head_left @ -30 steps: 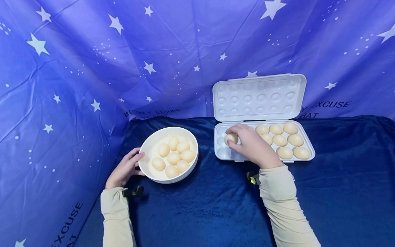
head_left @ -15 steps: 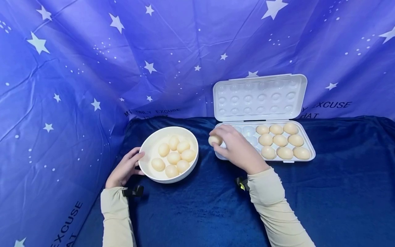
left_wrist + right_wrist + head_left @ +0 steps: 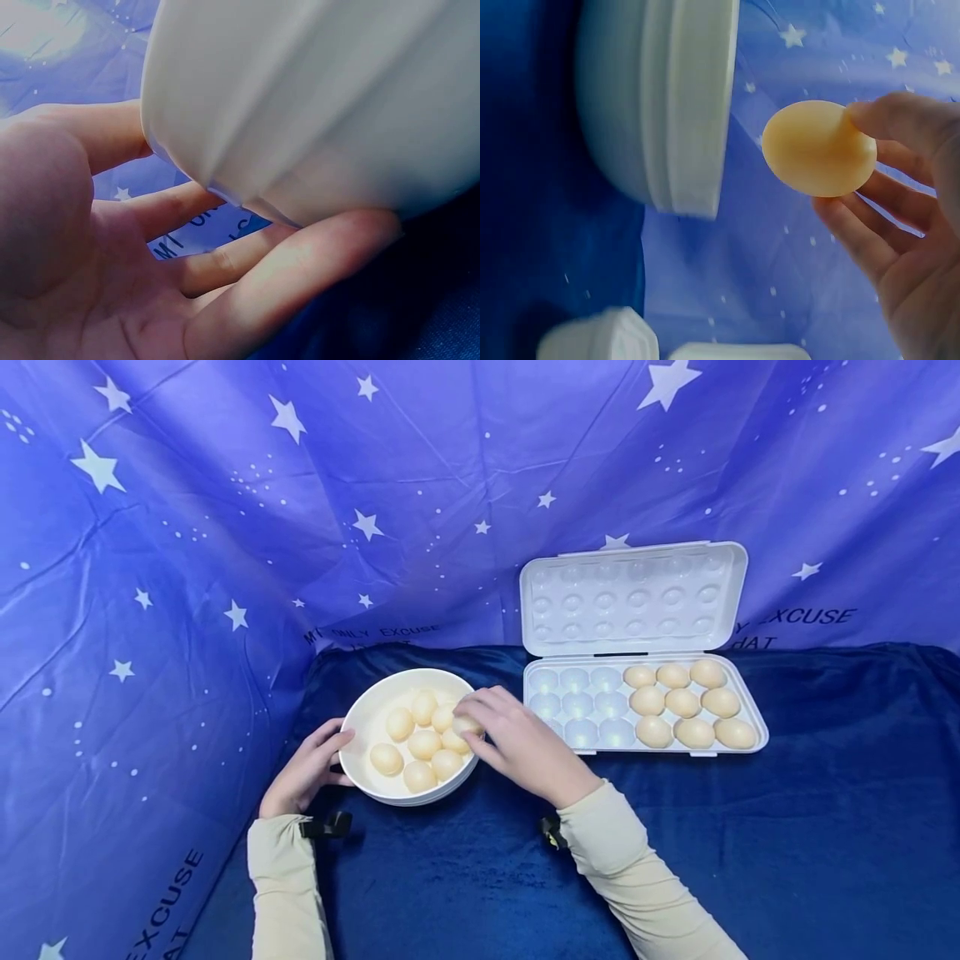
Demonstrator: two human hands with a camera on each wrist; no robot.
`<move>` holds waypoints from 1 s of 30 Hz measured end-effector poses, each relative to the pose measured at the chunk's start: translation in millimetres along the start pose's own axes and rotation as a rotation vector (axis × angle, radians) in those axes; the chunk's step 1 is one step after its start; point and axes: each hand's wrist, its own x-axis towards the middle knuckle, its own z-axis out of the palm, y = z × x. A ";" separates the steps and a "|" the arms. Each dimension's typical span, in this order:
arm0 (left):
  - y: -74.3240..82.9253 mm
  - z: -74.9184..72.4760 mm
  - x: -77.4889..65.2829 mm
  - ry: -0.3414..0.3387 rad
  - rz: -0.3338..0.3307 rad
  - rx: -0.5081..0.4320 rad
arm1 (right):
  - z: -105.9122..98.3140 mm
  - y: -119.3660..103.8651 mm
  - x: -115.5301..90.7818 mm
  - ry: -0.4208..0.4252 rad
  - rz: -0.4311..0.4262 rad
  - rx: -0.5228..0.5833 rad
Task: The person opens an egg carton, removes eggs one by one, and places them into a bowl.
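In the head view, my left hand (image 3: 302, 770) grips the left side of a cream-white bowl (image 3: 365, 725), thumb at the rim. The left wrist view shows the other fingers spread against the bowl's ridged outside and underside. Several pale eggs (image 3: 425, 744) lie inside it. My right hand (image 3: 519, 745) pinches one egg (image 3: 817, 148) between thumb and fingertips, over the bowl's right rim. To the right stands an egg carton (image 3: 634, 642) of white plastic with its lid raised. Eggs (image 3: 682, 702) fill the right half of its tray; the left half shows bare hollows (image 3: 577, 704).
Dark blue cloth (image 3: 472, 877) covers the table. A purple-blue curtain (image 3: 420, 460) with stars and lettering hangs behind and along the left side. The carton's lid leans up close to this curtain. A black wrist camera (image 3: 327, 825) sits on the left cuff.
My right hand has carried the egg leftward from the carton's left half to the bowl's right rim, uncovering the hollows. My left hand and the bowl have stayed in place.
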 end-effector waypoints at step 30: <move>-0.7 -0.2 1.3 0.015 -0.006 0.006 | 49.7 -4.3 2.9 -0.215 -0.038 -0.103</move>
